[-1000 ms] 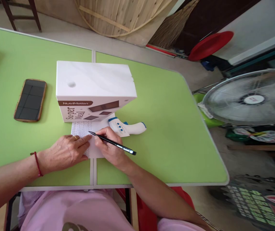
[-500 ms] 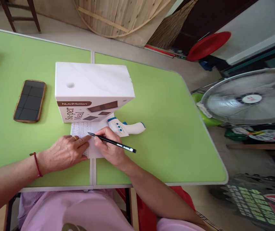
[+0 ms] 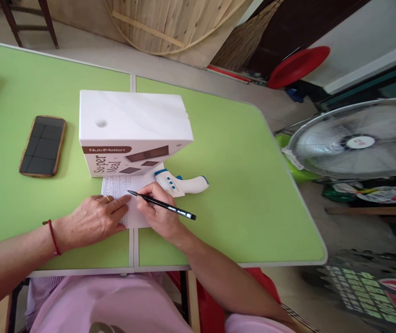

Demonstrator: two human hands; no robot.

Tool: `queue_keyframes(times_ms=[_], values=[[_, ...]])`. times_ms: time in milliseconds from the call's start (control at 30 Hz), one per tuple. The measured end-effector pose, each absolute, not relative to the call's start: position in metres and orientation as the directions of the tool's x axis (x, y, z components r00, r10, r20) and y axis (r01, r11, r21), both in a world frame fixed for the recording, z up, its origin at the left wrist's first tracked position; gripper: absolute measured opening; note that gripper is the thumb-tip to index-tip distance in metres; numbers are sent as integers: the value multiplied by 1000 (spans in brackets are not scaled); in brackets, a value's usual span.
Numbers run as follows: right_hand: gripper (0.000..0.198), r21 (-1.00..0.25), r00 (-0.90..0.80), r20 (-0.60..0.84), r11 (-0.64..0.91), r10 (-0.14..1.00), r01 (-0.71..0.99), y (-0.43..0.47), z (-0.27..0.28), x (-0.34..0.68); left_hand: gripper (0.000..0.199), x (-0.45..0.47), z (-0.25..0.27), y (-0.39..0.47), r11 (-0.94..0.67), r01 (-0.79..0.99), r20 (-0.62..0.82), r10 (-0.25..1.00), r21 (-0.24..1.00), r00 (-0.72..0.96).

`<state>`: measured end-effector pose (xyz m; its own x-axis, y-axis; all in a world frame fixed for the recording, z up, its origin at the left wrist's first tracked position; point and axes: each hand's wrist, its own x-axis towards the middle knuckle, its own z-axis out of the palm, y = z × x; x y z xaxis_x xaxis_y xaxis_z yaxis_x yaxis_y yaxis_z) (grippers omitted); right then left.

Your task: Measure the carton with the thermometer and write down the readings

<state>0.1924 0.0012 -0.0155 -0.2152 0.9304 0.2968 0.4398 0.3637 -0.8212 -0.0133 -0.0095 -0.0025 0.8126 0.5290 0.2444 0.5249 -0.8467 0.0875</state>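
Note:
A white sheet of paper (image 3: 115, 187), its left part covered in small marks, lies on the green table by the foot of a box. My left hand (image 3: 95, 217) rests flat across the sheet's left part, fingers stretched out and holding nothing. In my right hand (image 3: 158, 210) is a black pen (image 3: 165, 204), pinched between thumb and fingers. Its tip is by my left forefinger, over the paper; whether it touches is too small to tell. A white and blue handheld thermometer (image 3: 184, 184) lies just beyond my right hand, partly over the sheet.
The white NutriMotion box (image 3: 135, 115) stands right behind the paper. To its left lies a phone (image 3: 42, 145) in a brown case. The table (image 3: 239, 185) has a seam down its middle. Past its right edge stands a large fan (image 3: 354, 138).
The pen tip has shifted very slightly to the right. Both hands and the things on the table otherwise stay where they were; the view has moved a touch.

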Motion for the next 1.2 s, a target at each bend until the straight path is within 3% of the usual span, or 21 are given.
queue_keyframes(times_ms=[1200], values=[[8, -823, -195, 297, 354, 935, 443, 2, -15, 194, 22, -15, -6, -9, -843, 527, 221, 538, 113, 813]])
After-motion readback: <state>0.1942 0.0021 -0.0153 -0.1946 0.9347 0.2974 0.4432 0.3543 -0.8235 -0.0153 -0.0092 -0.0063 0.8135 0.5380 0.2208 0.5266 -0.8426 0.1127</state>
